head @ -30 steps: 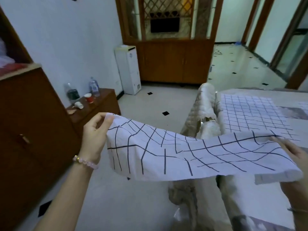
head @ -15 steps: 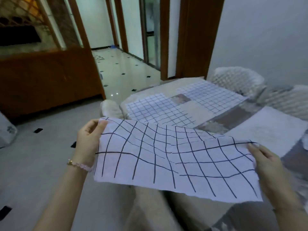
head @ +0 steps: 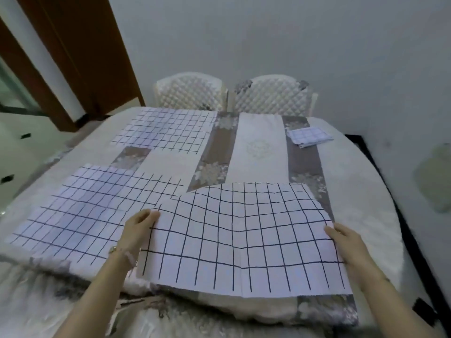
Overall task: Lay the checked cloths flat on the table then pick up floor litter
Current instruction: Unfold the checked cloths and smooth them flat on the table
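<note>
I hold a white checked cloth (head: 244,237) stretched over the near middle of the table (head: 353,191). My left hand (head: 139,230) grips its left edge and my right hand (head: 346,242) grips its right edge. The cloth's far part rests on the table; its near edge hangs over the table's front. Its far-left corner overlaps a second checked cloth (head: 85,208), which lies flat at the near left. A third checked cloth (head: 168,129) lies flat at the far left. A small folded checked cloth (head: 308,136) sits at the far right.
A patterned grey and cream tablecloth covers the table. Two quilted chair backs (head: 190,93) (head: 273,95) stand at the far side against the grey wall. A brown door frame (head: 80,57) and tiled floor (head: 14,147) are at the left. Dark floor shows at the right.
My view has swung right from the room to the table. Both hands have carried the stretched cloth forward and lowered it onto the near middle of the table.
</note>
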`<state>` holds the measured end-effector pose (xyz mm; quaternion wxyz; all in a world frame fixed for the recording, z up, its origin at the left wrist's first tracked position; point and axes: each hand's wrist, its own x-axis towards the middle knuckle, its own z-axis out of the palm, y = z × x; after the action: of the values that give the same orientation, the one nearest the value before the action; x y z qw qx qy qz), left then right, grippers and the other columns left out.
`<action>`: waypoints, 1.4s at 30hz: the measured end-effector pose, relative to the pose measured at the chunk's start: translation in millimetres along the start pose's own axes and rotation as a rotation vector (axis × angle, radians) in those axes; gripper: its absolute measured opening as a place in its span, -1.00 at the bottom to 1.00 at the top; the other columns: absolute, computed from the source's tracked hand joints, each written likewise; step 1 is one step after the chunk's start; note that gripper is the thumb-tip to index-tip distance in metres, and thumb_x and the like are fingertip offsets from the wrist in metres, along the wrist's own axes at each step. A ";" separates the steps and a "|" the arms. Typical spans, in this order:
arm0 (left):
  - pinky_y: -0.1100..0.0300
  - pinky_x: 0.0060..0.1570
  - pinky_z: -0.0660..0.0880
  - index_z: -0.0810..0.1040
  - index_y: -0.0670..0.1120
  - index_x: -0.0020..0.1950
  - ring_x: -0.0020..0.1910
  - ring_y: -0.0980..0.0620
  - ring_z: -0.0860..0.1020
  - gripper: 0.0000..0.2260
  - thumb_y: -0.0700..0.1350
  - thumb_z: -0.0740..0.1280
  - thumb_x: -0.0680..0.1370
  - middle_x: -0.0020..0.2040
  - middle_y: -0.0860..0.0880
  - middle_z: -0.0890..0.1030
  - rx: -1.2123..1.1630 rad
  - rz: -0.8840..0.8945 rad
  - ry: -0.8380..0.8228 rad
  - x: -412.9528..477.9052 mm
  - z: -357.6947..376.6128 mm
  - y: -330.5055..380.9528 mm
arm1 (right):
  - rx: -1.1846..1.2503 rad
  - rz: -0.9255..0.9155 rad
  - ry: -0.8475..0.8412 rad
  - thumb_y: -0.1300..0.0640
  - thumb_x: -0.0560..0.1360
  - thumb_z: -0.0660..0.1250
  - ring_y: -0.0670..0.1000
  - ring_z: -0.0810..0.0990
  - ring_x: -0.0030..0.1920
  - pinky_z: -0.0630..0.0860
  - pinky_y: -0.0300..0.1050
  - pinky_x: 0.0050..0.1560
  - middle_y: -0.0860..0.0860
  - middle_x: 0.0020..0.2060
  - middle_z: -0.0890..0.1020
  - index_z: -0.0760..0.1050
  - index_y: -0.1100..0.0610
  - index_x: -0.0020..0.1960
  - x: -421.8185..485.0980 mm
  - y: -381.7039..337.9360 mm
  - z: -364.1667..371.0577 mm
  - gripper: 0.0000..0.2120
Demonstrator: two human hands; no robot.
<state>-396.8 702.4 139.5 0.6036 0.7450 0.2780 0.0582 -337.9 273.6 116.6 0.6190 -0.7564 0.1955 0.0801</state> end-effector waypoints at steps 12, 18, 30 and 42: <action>0.14 -0.19 0.35 0.53 -0.27 0.03 -0.15 -0.06 0.42 -0.83 -0.19 0.33 0.51 -0.14 -0.14 0.51 0.213 -0.191 -0.133 39.1 53.7 -54.8 | -0.117 0.194 0.137 0.23 0.54 0.28 0.11 0.49 0.01 0.45 -0.08 0.00 0.19 0.09 0.54 0.41 0.29 0.30 9.5 52.5 -26.7 -0.65; 0.03 0.07 0.41 0.39 -0.04 0.21 0.06 -0.07 0.46 -0.71 -0.20 0.33 0.52 0.05 -0.04 0.47 0.336 -0.120 -0.211 12.8 41.8 -65.9 | -0.219 0.183 0.150 0.30 0.50 0.30 0.15 0.54 -0.14 0.48 -0.03 -0.05 0.21 -0.11 0.56 0.41 0.15 0.32 -8.8 79.4 -39.9 -0.61; 0.00 -0.19 0.48 0.48 -0.18 0.15 -0.11 -0.20 0.51 -0.71 -0.26 0.37 0.43 -0.07 -0.19 0.58 0.879 0.190 0.010 1.3 46.9 -84.4 | -0.580 0.110 0.304 0.25 0.49 0.29 0.16 0.46 -0.01 0.41 -0.06 -0.02 0.21 0.16 0.49 0.37 0.18 0.35 -15.6 84.6 -23.0 -0.57; 0.00 -0.02 0.58 0.38 0.07 0.26 0.20 0.01 0.54 -0.57 0.24 0.03 0.51 0.20 0.07 0.60 1.235 0.666 -0.484 -7.1 148.3 -106.3 | -1.055 -0.566 -0.256 0.04 0.61 0.04 0.02 0.27 0.46 0.02 -0.15 0.44 0.00 0.43 0.35 0.31 0.12 0.44 -7.8 74.6 77.7 -0.57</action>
<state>-376.7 582.8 3.1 0.0694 0.9856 -0.1213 -0.0947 -365.1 338.6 34.8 0.1770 -0.9679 -0.1547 0.0887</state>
